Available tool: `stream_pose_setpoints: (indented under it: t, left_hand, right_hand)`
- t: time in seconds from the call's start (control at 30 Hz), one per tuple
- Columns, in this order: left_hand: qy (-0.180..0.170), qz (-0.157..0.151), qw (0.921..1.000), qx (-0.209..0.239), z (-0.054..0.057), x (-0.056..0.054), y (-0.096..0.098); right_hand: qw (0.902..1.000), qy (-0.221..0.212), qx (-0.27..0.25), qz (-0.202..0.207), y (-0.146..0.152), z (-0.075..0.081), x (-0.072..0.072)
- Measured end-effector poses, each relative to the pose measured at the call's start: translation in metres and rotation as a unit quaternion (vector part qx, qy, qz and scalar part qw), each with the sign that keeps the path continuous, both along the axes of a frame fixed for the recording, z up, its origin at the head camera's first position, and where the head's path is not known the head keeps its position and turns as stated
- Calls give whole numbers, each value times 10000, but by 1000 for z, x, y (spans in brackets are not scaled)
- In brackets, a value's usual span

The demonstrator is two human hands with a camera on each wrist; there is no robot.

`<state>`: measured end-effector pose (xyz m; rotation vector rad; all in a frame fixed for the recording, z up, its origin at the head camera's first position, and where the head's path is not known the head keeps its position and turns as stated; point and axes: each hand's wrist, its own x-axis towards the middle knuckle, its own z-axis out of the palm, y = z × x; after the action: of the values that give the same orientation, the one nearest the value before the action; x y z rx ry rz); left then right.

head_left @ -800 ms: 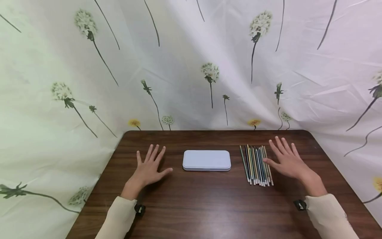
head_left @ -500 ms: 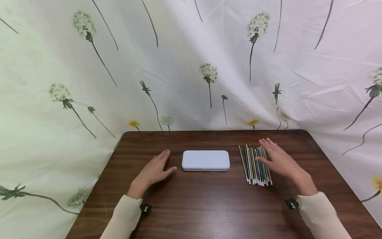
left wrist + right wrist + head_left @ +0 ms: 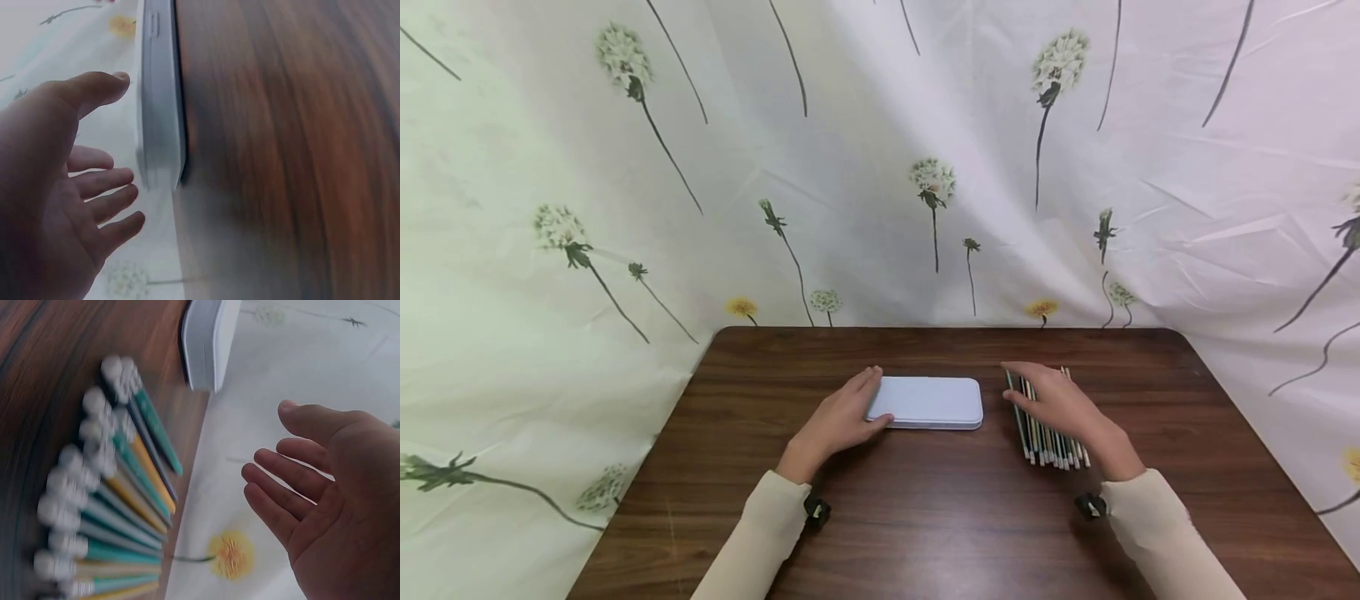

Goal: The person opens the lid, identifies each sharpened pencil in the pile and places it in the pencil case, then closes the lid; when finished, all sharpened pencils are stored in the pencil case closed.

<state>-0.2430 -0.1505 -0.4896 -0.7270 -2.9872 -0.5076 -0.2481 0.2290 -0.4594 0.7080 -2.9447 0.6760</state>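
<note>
A flat white pencil case [image 3: 928,402] lies closed in the middle of the table. My left hand [image 3: 837,421] is at its left end, overlapping that end in the head view. In the left wrist view the thumb and loosely bent fingers of the left hand [image 3: 69,169] show around nothing, beside the case [image 3: 159,94]. My right hand [image 3: 1060,400] hovers over a row of pencils [image 3: 1052,447], covering their upper parts, and holds nothing. The right wrist view shows their white eraser ends [image 3: 69,487], with the right hand [image 3: 331,487] apart from them, fingers relaxed.
The dark wooden table [image 3: 925,517] meets a pale cloth backdrop [image 3: 850,167] printed with dandelions at its back edge. A small black device [image 3: 817,511] sits at the left wrist, another black device [image 3: 1091,506] at the right.
Both hands have moved inward with their fingers drawn closer together: the left rightward to the pencil case, the right leftward over the pencils. Case and pencils stay in place.
</note>
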Motion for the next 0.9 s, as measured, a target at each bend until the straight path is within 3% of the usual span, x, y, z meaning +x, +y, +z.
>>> stream_pose_setpoints:
  t: [0.17, 0.4, 0.67, 0.9]
  left_hand:
    - [-93, -208, 9997, -91, -6, -7, 13]
    - [-337, -241, 9988, -254, -7, -14, 17]
    - [-765, 46, 9971, -8, -6, -16, 16]
    - [-499, 85, 9983, -282, -5, -16, 22]
  right_hand:
    - [9991, 118, -44, 396, -20, -7, -6]
    - [9961, 190, 177, 846, -53, -16, -16]
    - [9917, -115, 559, 1155, -77, -26, -20]
    - [9905, -59, 772, 1138, -84, -31, -20]
